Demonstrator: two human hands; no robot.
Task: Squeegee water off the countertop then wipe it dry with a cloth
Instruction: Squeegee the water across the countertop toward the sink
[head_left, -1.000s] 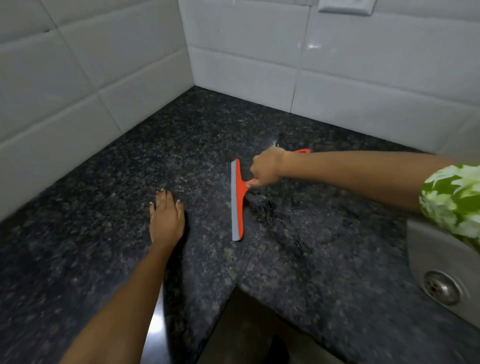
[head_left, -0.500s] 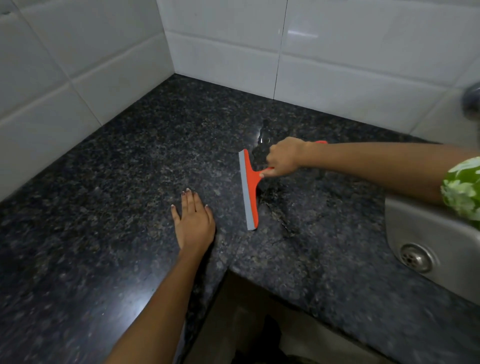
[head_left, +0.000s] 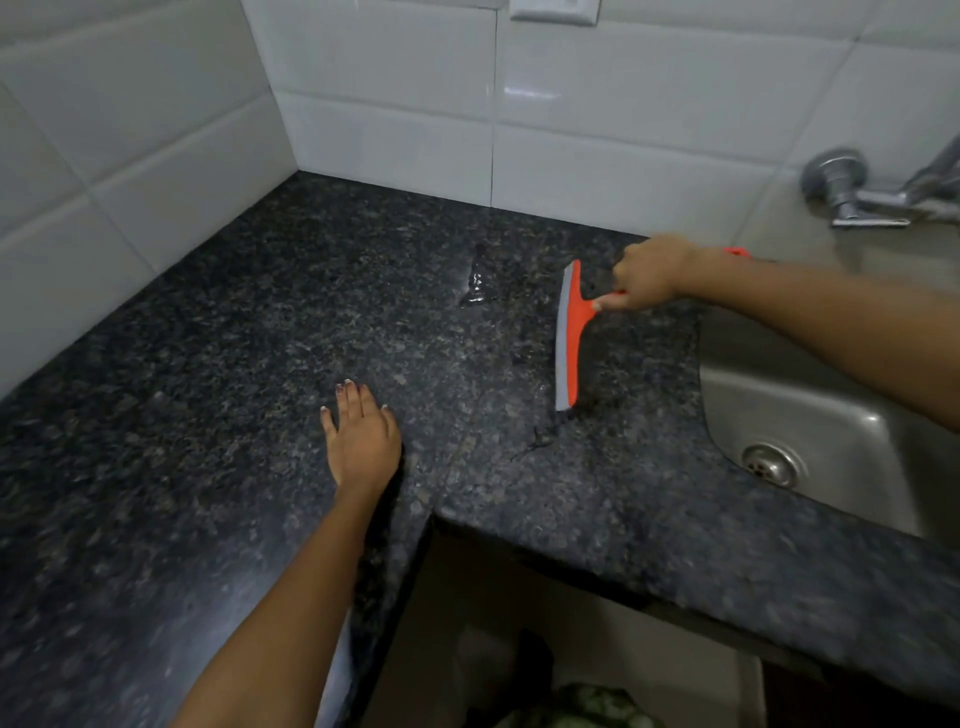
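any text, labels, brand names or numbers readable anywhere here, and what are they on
None can be read.
Squeegee: plain orange body, no brand or label showing.
Wall plate at the top edge: blank as far as it shows.
Tap and sink: no markings visible.

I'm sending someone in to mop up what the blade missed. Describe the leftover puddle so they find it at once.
Start at the steel sink on the right of the dark speckled countertop. Left of it the right hand holds an orange squeegee. The puddle lies just left of the blade's far end, toward the tiled back wall: a glossy patch, the only shiny spot on dull stone.
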